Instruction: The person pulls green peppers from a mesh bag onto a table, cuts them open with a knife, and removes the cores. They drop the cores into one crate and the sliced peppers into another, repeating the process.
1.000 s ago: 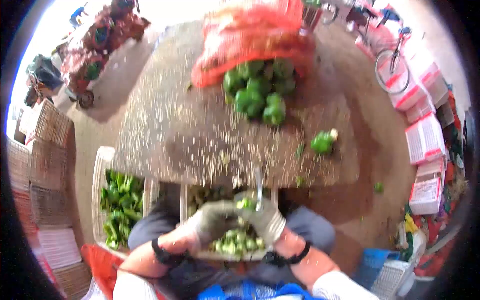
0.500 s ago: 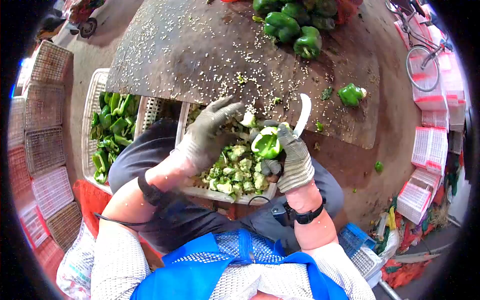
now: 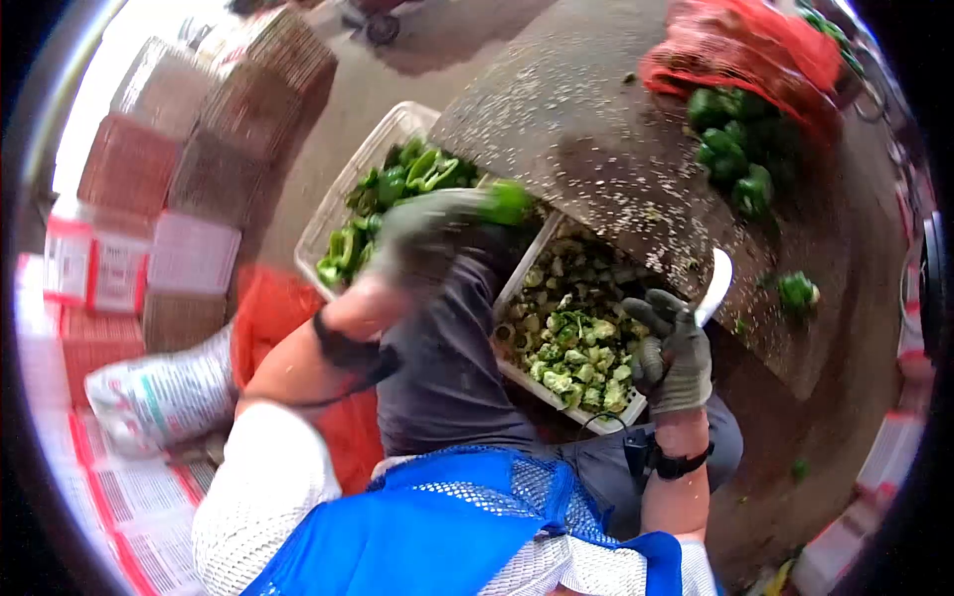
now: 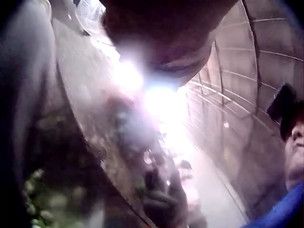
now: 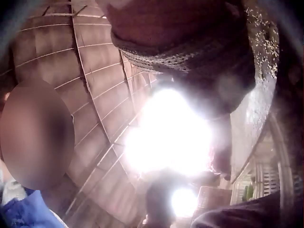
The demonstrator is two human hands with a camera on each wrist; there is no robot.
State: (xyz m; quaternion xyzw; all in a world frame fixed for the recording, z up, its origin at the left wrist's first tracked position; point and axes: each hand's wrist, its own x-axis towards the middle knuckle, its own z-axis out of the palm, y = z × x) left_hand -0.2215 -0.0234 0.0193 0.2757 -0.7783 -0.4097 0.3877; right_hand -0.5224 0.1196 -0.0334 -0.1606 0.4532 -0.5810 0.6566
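My gloved left hand [image 3: 429, 233], blurred, holds a green pepper [image 3: 509, 202] at its fingertips in the head view, above the inner edge of the crate of cut green peppers [image 3: 316, 230]. My gloved right hand [image 3: 678, 356] grips a knife with a pale curved blade [image 3: 715, 286], beside a crate of pale green pepper cores [image 3: 586, 360]. No pepper shows in the right hand. The wrist views are dark and glaring: the left hand [image 4: 161, 38] and right hand [image 5: 209, 76] show as dark shapes, their fingers unclear.
A brown board [image 3: 556, 129] strewn with seeds lies ahead. On it are whole peppers [image 3: 725, 154] spilling from a red net bag [image 3: 745, 50], and a single pepper [image 3: 797, 291] nearer the right edge. Stacked crates [image 3: 129, 169] and a white sack [image 3: 164, 392] stand at the left.
The green pepper has passed from my right hand to my left, which has moved left toward the cut peppers. My right hand keeps the knife. The head view has turned left.
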